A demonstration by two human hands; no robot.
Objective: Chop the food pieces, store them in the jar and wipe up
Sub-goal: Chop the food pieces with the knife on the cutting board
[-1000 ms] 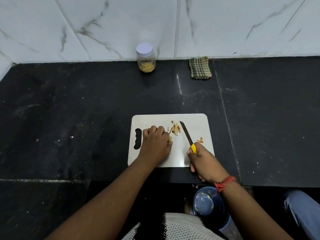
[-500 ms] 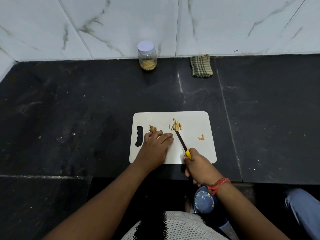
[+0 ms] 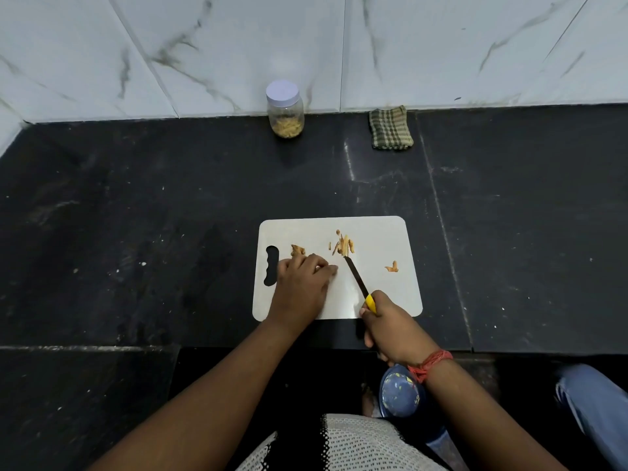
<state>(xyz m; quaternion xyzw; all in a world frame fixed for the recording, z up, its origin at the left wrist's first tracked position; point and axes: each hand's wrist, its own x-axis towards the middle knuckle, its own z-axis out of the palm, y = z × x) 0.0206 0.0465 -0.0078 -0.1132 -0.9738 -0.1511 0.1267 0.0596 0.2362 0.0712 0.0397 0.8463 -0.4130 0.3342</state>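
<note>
A white cutting board [image 3: 373,294] lies on the black counter. My right hand [image 3: 390,326] grips a yellow-handled knife [image 3: 358,282] whose tip touches a small heap of tan cut strips [image 3: 345,246]. My left hand [image 3: 300,283] rests flat on the board with its fingers stretched toward the blade. A tan piece [image 3: 297,250] lies just beyond its fingertips, another piece [image 3: 392,267] on the right of the board. A clear jar [image 3: 284,110] with a white lid, holding tan pieces, stands at the wall. A folded checked cloth [image 3: 390,129] lies to its right.
The black counter [image 3: 136,215] ends at a white marble wall [image 3: 204,45] at the back. Below the counter's front edge a blue lidded container [image 3: 401,396] shows under my right wrist.
My left hand slid left and uncovered a tan piece beyond its fingers. The knife swung left, its tip now at the heap of strips. My right hand came nearer the front edge.
</note>
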